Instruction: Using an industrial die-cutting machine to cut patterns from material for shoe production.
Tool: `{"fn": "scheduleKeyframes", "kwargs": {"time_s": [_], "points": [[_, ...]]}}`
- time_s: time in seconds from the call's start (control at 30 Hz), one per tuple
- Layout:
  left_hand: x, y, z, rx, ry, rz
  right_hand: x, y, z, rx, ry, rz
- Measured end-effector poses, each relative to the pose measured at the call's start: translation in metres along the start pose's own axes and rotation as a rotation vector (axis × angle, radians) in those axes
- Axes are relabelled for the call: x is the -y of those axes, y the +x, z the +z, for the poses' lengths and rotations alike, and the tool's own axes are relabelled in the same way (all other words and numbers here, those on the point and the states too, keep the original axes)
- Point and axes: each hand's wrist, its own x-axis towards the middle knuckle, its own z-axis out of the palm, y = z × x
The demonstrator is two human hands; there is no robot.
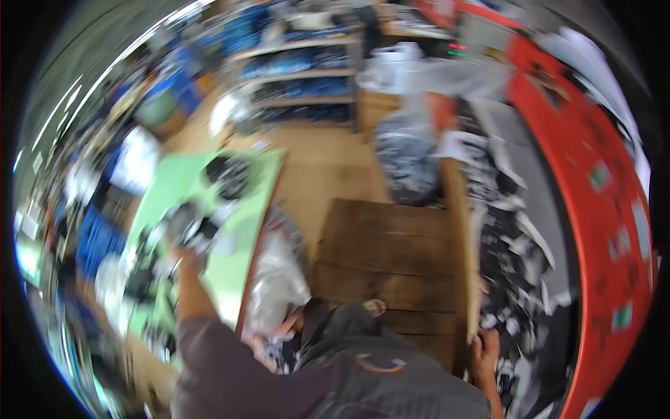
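Observation:
My left arm reaches out over a light green table (pixel 185 171) on the left. My left hand (pixel 183 257) is smeared by motion, so its fingers cannot be made out. Just beyond it lies a blurred grey, roundish bundle (pixel 183 220) among black and white flat pieces; whether the hand touches it is unclear. A dark, roundish pile (pixel 229 174) sits near the table's far end. At the lower right, my right hand (pixel 486 353) has its fingers curled at a long wooden edge (pixel 460 244), beside black and white scraps (pixel 506 262).
A long red machine panel (pixel 572 160) runs along the right. Brown wooden boards (pixel 391 255) lie between table and machine. A clear bag (pixel 276 286) stands against the table, another filled bag (pixel 407 157) farther off. Shelves with blue contents (pixel 300 73) stand at the back.

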Motion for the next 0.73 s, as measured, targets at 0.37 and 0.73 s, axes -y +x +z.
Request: {"fn": "scheduleKeyframes", "kwargs": {"time_s": [0.37,0.73], "points": [[-0.064,-0.206,0.418,1.077,-0.115,-0.241,-0.003,0.046,0.002,0.036,-0.005,0.179],[-0.193,-0.407,0.714,1.688,0.622,1.199,-0.035,0.064,0.007,0.104,0.123,0.249]]}}
